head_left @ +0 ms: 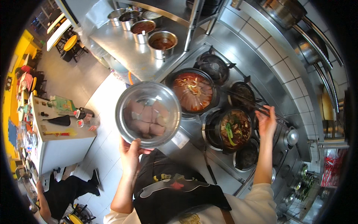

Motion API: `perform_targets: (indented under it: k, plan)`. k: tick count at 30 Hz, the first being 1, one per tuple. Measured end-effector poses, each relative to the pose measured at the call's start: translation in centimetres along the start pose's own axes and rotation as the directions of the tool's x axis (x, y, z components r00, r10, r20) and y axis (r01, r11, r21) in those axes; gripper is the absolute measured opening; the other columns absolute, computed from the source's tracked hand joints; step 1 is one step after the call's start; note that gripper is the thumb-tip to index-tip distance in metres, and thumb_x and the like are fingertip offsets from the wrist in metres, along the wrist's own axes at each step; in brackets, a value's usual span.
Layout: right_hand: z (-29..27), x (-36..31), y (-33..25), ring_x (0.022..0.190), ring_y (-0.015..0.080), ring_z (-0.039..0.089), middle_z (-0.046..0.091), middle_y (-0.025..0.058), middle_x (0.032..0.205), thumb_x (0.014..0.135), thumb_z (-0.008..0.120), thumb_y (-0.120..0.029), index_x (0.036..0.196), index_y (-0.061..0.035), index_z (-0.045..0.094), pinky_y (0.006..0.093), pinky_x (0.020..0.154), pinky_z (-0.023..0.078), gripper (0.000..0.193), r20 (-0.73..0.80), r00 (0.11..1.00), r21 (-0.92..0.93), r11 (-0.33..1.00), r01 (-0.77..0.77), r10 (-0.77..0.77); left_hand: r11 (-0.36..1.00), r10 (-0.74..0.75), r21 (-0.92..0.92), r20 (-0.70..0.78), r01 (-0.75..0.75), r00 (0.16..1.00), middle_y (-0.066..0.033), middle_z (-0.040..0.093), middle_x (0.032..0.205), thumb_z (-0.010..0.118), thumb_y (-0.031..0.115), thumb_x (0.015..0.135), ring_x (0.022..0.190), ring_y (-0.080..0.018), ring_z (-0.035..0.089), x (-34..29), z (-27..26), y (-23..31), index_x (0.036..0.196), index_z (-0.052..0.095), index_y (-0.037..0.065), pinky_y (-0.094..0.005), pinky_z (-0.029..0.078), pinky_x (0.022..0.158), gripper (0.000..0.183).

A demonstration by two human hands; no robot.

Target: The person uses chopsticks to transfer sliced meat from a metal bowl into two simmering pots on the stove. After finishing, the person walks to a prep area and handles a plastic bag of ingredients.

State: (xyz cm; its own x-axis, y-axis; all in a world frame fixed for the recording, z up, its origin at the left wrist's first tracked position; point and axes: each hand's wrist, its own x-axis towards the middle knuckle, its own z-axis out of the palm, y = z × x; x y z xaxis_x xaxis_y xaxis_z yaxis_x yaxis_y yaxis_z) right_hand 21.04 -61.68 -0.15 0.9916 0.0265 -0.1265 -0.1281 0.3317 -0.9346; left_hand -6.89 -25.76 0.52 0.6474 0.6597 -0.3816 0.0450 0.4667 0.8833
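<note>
My left hand (131, 152) grips the near rim of a round steel bowl (149, 90). Pinkish flat slices (151, 115), perhaps raw meat, lie inside it. Just right of the bowl sits a black pot (169, 83), with pale slices fanned out over red broth (192, 93). Long dark chopsticks (244, 100) are pinched in my right hand (266, 121), their tips reaching toward that pot's right edge. Below them stands a second dark pot (222, 146) containing brown broth and green leafy vegetable (229, 135).
Several steel pots of sauce (163, 43) stand on the counter behind. Bare burners (213, 67) surround the two pots. A ladle (292, 137) lies at the right. Long-handled pans (311, 46) hang or rest at upper right. Another person (69, 196) is at lower left beside a white cabinet (67, 149).
</note>
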Motion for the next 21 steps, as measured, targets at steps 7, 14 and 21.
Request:
perform_targets:
  k: [7,14,21]
  plan:
    - [3.7,-6.6,-4.2,0.071,0.0187,0.063,0.059,0.0102,0.084,0.098,0.037,-0.030,0.100,0.0001,0.053,0.0281,0.051,0.053,0.035,0.398,0.911,0.078,0.994,0.079,-0.104,0.999,0.034,0.021,0.150,-0.037,0.988,-0.0192,0.059,0.091,0.041,-0.003,0.085,0.061,-0.0265,0.065,-0.6,-0.4,-0.4,0.127,0.027,0.000,-0.0269,0.056,0.048,0.044]
    - [6.1,-8.2,-3.9,0.051,0.0226,0.061,0.053,0.0117,0.075,0.098,0.033,-0.029,0.091,0.0029,0.050,0.0285,0.045,0.054,0.037,0.487,0.871,-0.074,0.990,0.118,-0.068,0.999,0.044,-0.026,0.208,-0.039,0.977,-0.0186,0.059,0.096,0.041,-0.004,0.085,0.063,-0.0253,0.065,-1.7,0.7,0.4,0.132,0.023,0.004,-0.0258,0.056,0.049,0.051]
    - [6.0,-9.6,-1.2,0.054,0.0247,0.063,0.061,0.0128,0.074,0.098,0.034,-0.031,0.094,-0.0012,0.052,0.0308,0.045,0.054,0.035,0.375,0.926,-0.031,0.999,-0.018,0.029,0.997,0.065,-0.064,0.191,-0.053,0.979,-0.0174,0.059,0.097,0.041,-0.005,0.085,0.064,-0.0245,0.066,-2.2,1.3,0.7,0.134,0.020,0.004,-0.0246,0.056,0.050,0.054]
